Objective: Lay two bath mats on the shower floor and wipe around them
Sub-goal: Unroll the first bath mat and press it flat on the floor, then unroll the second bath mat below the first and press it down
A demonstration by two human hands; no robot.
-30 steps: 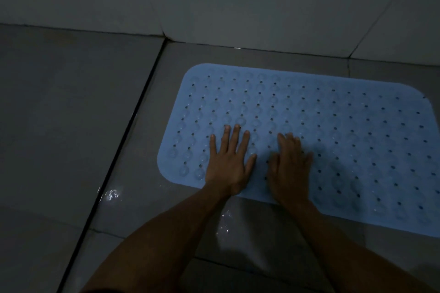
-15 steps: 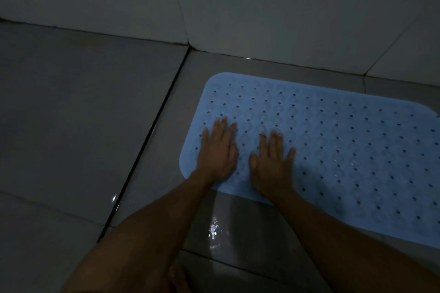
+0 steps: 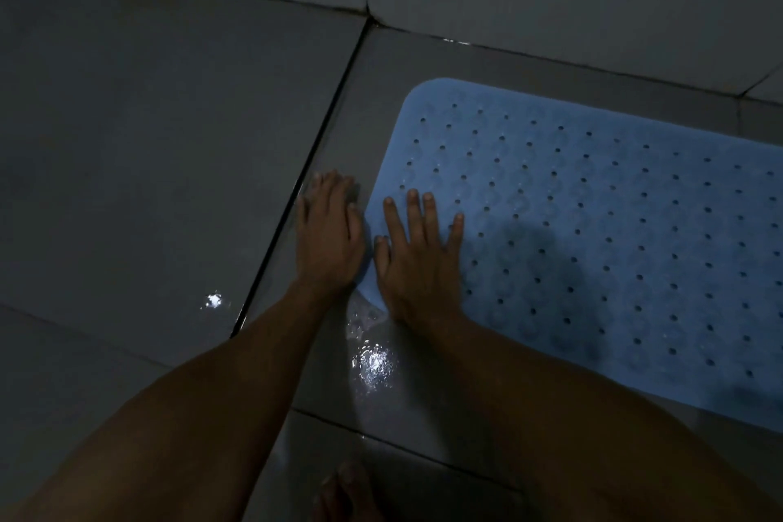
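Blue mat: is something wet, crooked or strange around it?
The blue mat lies flat. Water glints on the floor tile beside its near corner, below the left hand and right hand.

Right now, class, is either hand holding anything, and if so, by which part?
Nothing is held. The right hand lies flat on the blue bath mat, near its left end; the left hand rests flat on the wet floor tile beside it.

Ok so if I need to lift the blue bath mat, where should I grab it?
Probably the rounded near-left corner of the blue bath mat, beside the right hand. Come from the left, over bare wet floor tile; the mat lies flat, so peel an edge upward.
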